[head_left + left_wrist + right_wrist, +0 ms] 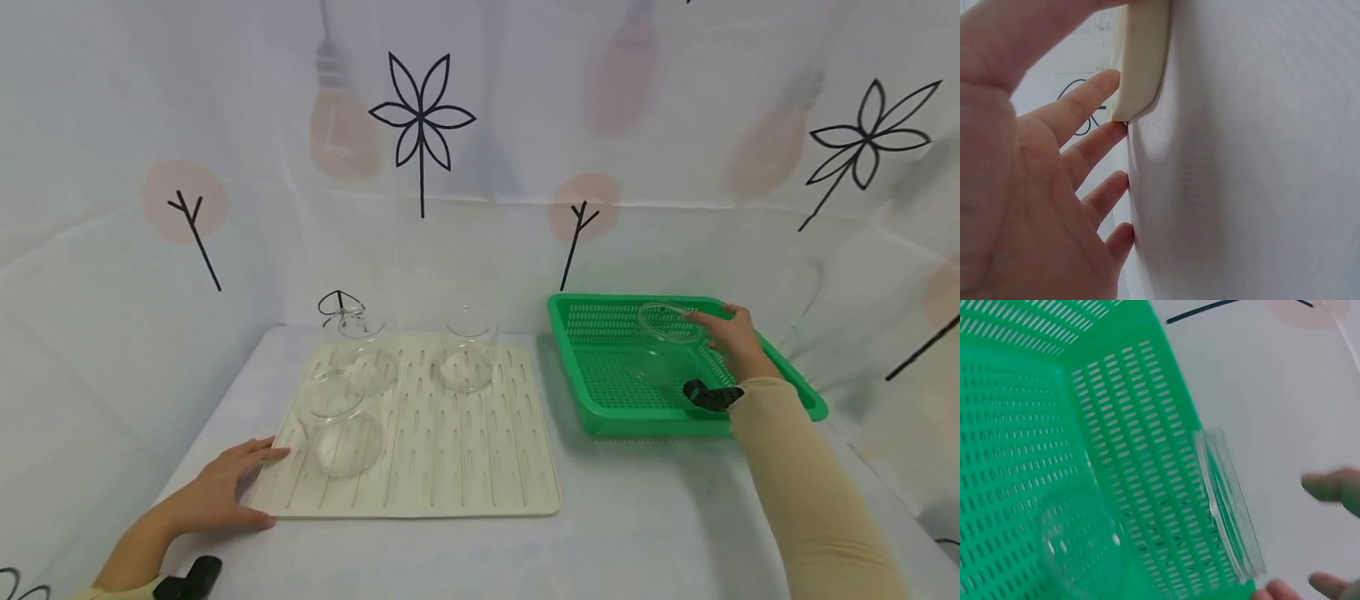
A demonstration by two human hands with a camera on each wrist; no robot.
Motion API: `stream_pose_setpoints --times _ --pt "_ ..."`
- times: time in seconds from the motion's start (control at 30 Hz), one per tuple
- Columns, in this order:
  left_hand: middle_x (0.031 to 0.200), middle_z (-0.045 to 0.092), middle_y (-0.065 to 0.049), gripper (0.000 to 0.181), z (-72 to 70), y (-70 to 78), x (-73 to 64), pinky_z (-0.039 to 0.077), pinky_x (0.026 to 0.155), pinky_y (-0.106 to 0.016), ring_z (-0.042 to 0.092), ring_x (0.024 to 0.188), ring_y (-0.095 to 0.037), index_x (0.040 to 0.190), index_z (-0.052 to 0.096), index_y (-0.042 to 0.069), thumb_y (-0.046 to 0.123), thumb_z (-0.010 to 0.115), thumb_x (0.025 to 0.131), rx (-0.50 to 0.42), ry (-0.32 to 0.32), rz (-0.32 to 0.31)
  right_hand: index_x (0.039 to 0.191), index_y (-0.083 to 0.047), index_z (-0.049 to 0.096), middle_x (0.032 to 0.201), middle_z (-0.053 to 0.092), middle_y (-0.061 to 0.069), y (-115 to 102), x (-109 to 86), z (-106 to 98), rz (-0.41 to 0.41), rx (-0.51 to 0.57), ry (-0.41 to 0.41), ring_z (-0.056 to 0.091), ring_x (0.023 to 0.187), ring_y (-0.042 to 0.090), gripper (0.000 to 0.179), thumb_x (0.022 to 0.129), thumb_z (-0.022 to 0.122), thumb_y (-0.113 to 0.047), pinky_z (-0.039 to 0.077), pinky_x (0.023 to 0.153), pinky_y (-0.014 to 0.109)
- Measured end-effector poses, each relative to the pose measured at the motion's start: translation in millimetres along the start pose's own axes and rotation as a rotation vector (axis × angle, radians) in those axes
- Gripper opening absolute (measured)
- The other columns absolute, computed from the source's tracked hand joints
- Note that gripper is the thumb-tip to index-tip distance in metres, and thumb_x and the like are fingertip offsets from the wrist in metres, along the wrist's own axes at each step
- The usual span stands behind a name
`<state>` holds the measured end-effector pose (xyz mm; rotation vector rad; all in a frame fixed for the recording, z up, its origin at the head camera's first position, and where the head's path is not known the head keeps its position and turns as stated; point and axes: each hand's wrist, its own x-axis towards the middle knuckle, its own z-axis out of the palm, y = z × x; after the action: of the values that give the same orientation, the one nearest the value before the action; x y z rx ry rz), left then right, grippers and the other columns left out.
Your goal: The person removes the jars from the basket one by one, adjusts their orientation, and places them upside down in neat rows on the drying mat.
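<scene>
My left hand [217,492] lies at the near left corner of a cream ridged drying mat [517,467], fingers spread. In the left wrist view its fingertips meet the table and the mat's edge [1144,62]. Over the green basket [600,421] is my right hand [735,340], its index finger overlapping the rim of a clear glass [670,337] inside. From the right wrist camera, the thumb and fingers look loosely parted beside that wide rim [1229,506]. Three more clear glasses stand on the mat: one front left [345,442], one behind it [367,367], one further right [467,358].
The mat and basket share a white-covered table [600,517], the basket at the back right. Behind them hangs a pale cloth [495,250] printed with flowers and bulbs. The basket has slotted walls and a raised rim.
</scene>
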<state>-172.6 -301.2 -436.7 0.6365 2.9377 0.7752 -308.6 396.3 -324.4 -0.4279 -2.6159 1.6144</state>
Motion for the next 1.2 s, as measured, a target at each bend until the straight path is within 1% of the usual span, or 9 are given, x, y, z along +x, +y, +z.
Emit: stream_pose_setpoints --times 0.1,0.17,0.27,0.4,0.53,0.73,0.9,1.0,1.2 --pt "0.134 0.041 -0.027 0.082 -1.5 0.5 -0.3 0.031 0.086 -0.069 0.031 0.12 -0.051 0.125 0.055 0.006 0.043 0.085 0.058 -0.001 0.004 0.002 0.142 0.0 -0.021 0.145 -0.016 0.034 -1 2.8 1 -0.016 -0.121 -0.203 0.009 0.13 0.056 0.105 0.089 0.06 -0.04 0.021 0.102 0.06" --pt "0.134 0.04 -0.027 0.082 -1.8 0.8 -0.6 0.03 0.086 -0.069 0.031 0.12 -0.052 0.126 0.054 0.006 0.042 0.085 0.058 -0.008 -0.002 -0.005 0.142 0.002 -0.022 0.145 -0.014 0.036 -1 2.2 3 -0.06 -0.174 -0.316 0.007 0.13 0.055 0.106 0.089 0.063 -0.034 0.022 0.101 0.061" --pt "0.135 0.04 -0.027 0.083 -1.1 1.7 -0.5 0.03 0.087 -0.069 0.03 0.121 -0.051 0.126 0.054 0.006 0.042 0.085 0.058 -0.014 -0.014 -0.023 0.142 0.001 -0.022 0.145 -0.009 0.037 -1 1.3 8 -0.112 -0.139 -0.422 0.011 0.13 0.054 0.103 0.089 0.063 -0.024 0.022 0.102 0.06" --pt "0.135 0.039 -0.026 0.084 -0.5 1.9 -0.3 0.03 0.087 -0.069 0.03 0.121 -0.05 0.127 0.054 0.007 0.042 0.085 0.057 -0.014 -0.023 -0.041 0.143 0.002 -0.018 0.144 0.001 0.039 1 4.9 13 -0.127 -0.141 -0.463 0.017 0.128 0.053 0.1 0.089 0.064 -0.019 0.026 0.101 0.06" --pt "0.136 0.039 -0.026 0.084 0.2 1.0 -0.7 0.03 0.087 -0.069 0.03 0.122 -0.05 0.127 0.054 0.007 0.042 0.085 0.057 -0.012 -0.025 -0.049 0.144 0.003 -0.014 0.143 0.001 0.039 3 9.5 20 -0.085 -0.23 -0.502 0.013 0.128 0.055 0.103 0.086 0.067 -0.02 0.027 0.098 0.063" --pt "0.136 0.039 -0.026 0.084 0.4 1.1 -0.7 0.029 0.088 -0.069 0.029 0.122 -0.05 0.127 0.054 0.007 0.042 0.085 0.057 -0.017 -0.016 -0.045 0.143 0.003 -0.016 0.142 0.002 0.041 -1 11.9 30 -0.039 -0.309 -0.534 0.013 0.128 0.055 0.105 0.086 0.068 -0.023 0.027 0.097 0.064" --pt "0.136 0.04 -0.026 0.085 0.4 0.9 -0.1 0.03 0.088 -0.068 0.03 0.122 -0.05 0.127 0.054 0.006 0.043 0.085 0.057 -0.006 -0.018 -0.05 0.144 -0.001 -0.019 0.142 0.004 0.04 -7 14.5 40 -0.031 -0.321 -0.55 0.013 0.129 0.055 0.107 0.085 0.068 -0.025 0.027 0.096 0.065" --pt "0.135 0.04 -0.026 0.085 0.3 0.8 0.1 0.03 0.088 -0.068 0.03 0.122 -0.05 0.127 0.054 0.006 0.043 0.085 0.056 -0.004 -0.017 -0.053 0.145 -0.003 -0.016 0.143 0.004 0.039 -12 16.0 48 -0.041 -0.321 -0.555 0.013 0.128 0.055 0.107 0.085 0.069 -0.027 0.026 0.096 0.066" --pt "0.135 0.041 -0.026 0.085 0.9 0.4 0.0 0.03 0.088 -0.068 0.03 0.121 -0.05 0.127 0.054 0.006 0.043 0.085 0.057 -0.002 -0.014 -0.049 0.146 -0.001 -0.011 0.147 -0.004 0.033 -21 20.5 66 -0.06 -0.296 -0.532 0.016 0.129 0.053 0.105 0.085 0.069 -0.032 0.029 0.096 0.063"
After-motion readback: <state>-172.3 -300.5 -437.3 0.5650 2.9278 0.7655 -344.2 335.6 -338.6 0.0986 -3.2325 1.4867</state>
